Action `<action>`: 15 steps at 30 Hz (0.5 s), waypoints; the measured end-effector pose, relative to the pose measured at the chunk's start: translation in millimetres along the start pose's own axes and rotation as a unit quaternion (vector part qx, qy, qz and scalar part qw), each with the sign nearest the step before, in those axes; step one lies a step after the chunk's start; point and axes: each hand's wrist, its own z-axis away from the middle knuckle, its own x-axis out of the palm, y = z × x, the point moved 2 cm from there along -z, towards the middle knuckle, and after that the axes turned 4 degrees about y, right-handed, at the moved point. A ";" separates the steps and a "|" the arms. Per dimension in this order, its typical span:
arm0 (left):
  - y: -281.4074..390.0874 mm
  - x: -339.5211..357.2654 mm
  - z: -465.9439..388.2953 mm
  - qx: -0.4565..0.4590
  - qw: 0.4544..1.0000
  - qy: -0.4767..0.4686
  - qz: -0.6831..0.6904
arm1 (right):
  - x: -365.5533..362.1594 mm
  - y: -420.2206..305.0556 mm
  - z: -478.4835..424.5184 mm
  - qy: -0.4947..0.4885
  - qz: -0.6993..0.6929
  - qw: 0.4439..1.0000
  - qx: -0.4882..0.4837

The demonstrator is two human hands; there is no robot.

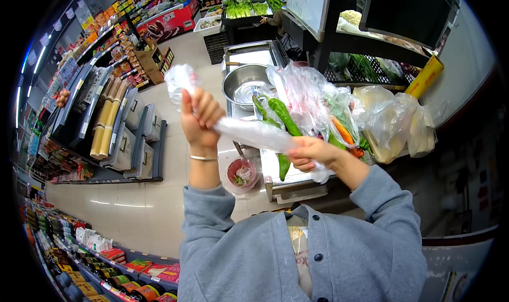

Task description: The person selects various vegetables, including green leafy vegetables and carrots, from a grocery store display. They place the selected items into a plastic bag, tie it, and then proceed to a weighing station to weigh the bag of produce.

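Observation:
A clear plastic bag (254,134) stretches between my two hands, blurred by motion. My left hand (204,113) is closed around one end, and a bunched, whitish part sticks out above the fist. The other end is gripped by my right hand (312,153), with a bit of plastic hanging below it. Under and beside the right hand lie long green peppers (284,113) on a metal table. Behind them is a heap of clear plastic bags (304,95), one holding leafy greens and an orange-red pepper (342,130). A round steel basin (244,85) stands left of the heap.
On the floor below the table sits a pink waste basket (241,174) with scraps. Large bags of pale contents (391,123) lie at the right, near a yellow roll (425,77). Store shelves (119,139) stand at the left, and a vegetable display (246,13) at the back.

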 end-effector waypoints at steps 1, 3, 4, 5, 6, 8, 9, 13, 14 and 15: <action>-7.4 7.9 7.7 -0.059 0.998 -0.025 -0.026 | -6.3 -12.5 8.4 0.012 0.034 0.999 0.013; -31.6 18.1 34.3 -0.102 0.881 -0.113 -0.449 | -21.9 -50.7 20.8 0.155 0.292 0.943 -0.018; -57.9 12.3 45.9 -0.150 0.774 -0.146 -0.597 | -24.0 -74.5 20.3 0.169 0.325 0.930 -0.045; -84.3 -1.6 49.6 -0.220 0.642 -0.173 -0.714 | -21.7 -90.5 17.8 0.213 0.362 0.907 -0.036; -110.7 -17.7 54.4 -0.280 0.479 -0.230 -0.799 | -12.2 -98.5 15.3 0.183 0.448 0.873 -0.067; -122.2 -55.9 48.3 -0.329 0.305 -0.196 -0.872 | 9.4 -102.8 2.8 0.185 0.612 0.756 -0.142; -120.7 -72.1 42.4 -0.303 0.313 -0.128 -0.891 | 22.7 -87.1 -6.1 0.199 0.681 0.677 -0.195; -109.3 -108.0 40.7 -0.376 0.749 0.202 -0.506 | 42.7 -28.9 -15.6 0.209 0.683 0.624 -0.316; -111.9 -104.9 42.6 -0.363 0.836 0.203 -0.358 | 36.5 -24.3 -16.8 0.240 0.637 0.655 -0.328; -114.4 -97.9 47.2 -0.342 0.896 0.195 -0.204 | 27.9 -24.5 -16.2 0.263 0.587 0.685 -0.341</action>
